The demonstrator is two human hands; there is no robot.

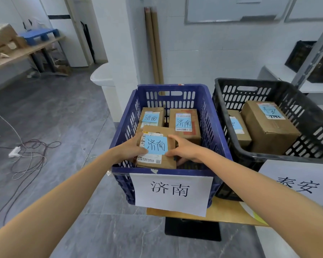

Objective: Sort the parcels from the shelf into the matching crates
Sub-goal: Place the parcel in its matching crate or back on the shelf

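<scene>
- Parcel with a blue note lies low in the blue crate, close to its front wall.
- Left hand and right hand grasp it, fingers curled round its side edges.
- Beyond the fingers, two more boxes fill the far end.
- Right of the fingers, a gap is open to the side wall.
- Black crate stands just beside, further right.

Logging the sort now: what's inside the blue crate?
Three brown parcels with blue 济南 notes: back-left parcel, back-right parcel, and front parcel held by left hand and right hand. Anything beneath them is hidden.
</scene>
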